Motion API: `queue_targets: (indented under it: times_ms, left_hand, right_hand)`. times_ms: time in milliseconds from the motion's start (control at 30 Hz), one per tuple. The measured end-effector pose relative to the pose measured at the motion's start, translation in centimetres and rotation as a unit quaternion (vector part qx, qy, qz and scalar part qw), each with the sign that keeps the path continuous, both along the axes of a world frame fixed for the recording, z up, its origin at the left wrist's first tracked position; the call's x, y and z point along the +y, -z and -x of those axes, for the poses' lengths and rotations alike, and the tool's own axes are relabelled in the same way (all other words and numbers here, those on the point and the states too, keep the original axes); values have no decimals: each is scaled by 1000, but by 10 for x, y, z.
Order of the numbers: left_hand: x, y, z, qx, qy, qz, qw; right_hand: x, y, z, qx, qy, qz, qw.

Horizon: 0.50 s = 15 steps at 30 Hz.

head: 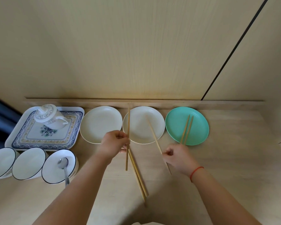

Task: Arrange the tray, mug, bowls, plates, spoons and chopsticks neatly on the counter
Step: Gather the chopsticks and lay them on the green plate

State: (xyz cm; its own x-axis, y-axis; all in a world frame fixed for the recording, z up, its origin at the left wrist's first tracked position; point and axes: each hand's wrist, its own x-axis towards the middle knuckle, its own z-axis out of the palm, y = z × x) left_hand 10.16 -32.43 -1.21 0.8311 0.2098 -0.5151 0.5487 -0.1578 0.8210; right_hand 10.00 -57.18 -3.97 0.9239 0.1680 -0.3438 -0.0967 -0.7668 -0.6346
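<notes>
Head: green plate beside back ledge

Two bare forearms are in view, uncovered up to the left hand and right hand. A thin red cord bracelet encircles the right wrist.

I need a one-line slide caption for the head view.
Left hand and right hand each hold one chopstick over the middle cream plate; a pair lies on the green plate.
</notes>
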Motion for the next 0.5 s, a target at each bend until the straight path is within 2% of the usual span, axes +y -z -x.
queue_targets:
  times_ms: [100, 233, 333, 500]
  left_hand:
    - [-30, -8, -24, -16, 59, -16, 998]
    - [-74, -2, -51, -23, 149, -77, 986]
    - [-104, 12, -67, -24, 225, -153, 962]
    - [-145, 28, -84, -13, 329, -248, 911]
  right_hand:
    - [-25, 2, -14, 20, 139, -48, 989]
    - [-57, 13, -26, 73, 280, -114, 950]
    - [-75, 21, -28, 108, 321, -115, 934]
    - [-90, 31, -31, 158, 324, -77, 930]
